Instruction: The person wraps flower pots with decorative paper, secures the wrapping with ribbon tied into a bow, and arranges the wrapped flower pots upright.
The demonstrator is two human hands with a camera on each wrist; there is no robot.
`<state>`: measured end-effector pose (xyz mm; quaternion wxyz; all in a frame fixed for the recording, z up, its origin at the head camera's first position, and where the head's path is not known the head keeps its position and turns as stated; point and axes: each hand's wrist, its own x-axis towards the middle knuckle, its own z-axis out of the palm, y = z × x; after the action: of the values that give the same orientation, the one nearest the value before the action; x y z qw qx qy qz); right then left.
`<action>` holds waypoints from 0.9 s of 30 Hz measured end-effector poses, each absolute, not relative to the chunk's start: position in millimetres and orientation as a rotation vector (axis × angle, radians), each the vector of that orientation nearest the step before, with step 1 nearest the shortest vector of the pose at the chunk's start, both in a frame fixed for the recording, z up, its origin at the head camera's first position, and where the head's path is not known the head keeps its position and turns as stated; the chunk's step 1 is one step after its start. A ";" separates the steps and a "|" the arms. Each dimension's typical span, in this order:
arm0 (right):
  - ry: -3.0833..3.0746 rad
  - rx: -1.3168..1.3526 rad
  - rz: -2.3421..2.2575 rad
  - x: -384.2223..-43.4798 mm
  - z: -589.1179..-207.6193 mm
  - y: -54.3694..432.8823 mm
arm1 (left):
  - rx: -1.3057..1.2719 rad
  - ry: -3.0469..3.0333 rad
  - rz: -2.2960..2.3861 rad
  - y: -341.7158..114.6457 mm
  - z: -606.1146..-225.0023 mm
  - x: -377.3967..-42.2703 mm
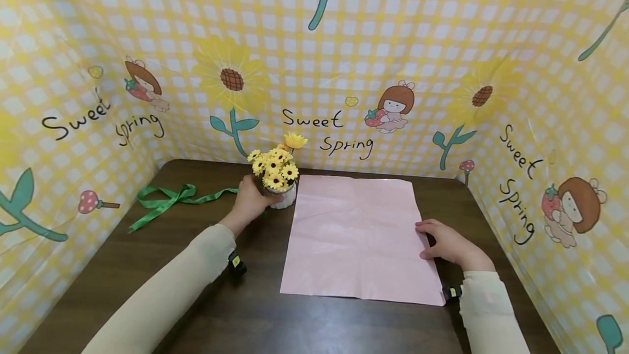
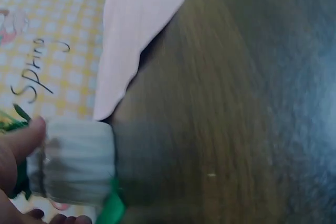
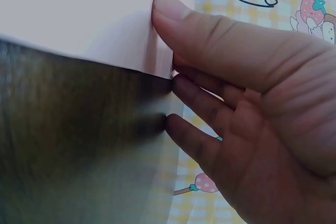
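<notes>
My left hand (image 1: 250, 201) grips a small white flowerpot (image 1: 285, 196) of yellow artificial flowers (image 1: 275, 165), near the far side of the table. From the left wrist view, the pot (image 2: 81, 158) looks ribbed, with the thumb against its rim. A sheet of pale pink wrapping paper (image 1: 354, 234) lies flat just right of the pot. At the paper's right edge, my right hand (image 1: 449, 245) touches it with thumb and fingers spread apart. The right wrist view has the thumb on top of the paper (image 3: 94, 19), the other fingertips at its edge.
A green ribbon (image 1: 179, 194) lies loosely looped at the table's back left, its tail running toward the left hand. Yellow checked cloth (image 1: 314, 75) with printed flowers walls in the back and both sides of the dark wooden table (image 1: 314, 324).
</notes>
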<state>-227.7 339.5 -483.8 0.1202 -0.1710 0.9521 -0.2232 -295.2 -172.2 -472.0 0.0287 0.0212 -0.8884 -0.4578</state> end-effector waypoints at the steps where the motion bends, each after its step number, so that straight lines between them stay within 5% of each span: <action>1: 2.783 -0.505 -0.651 -227.5 -483.5 339.5 | 0.052 -2.729 -1.458 -172.4 -475.0 -297.9; 13: 2.772 -0.480 -0.652 -228.4 -484.9 340.3 | -0.164 -2.743 -1.531 -169.4 -495.5 -317.5; 27: 2.811 -0.515 -0.614 -231.6 -486.7 340.3 | -0.100 -2.678 -1.513 -159.0 -495.8 -315.4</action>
<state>-231.6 340.3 -486.7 0.1090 -0.1752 0.9560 -0.2087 -315.4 -159.0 -495.8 0.0320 -0.0324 -0.8697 -0.4914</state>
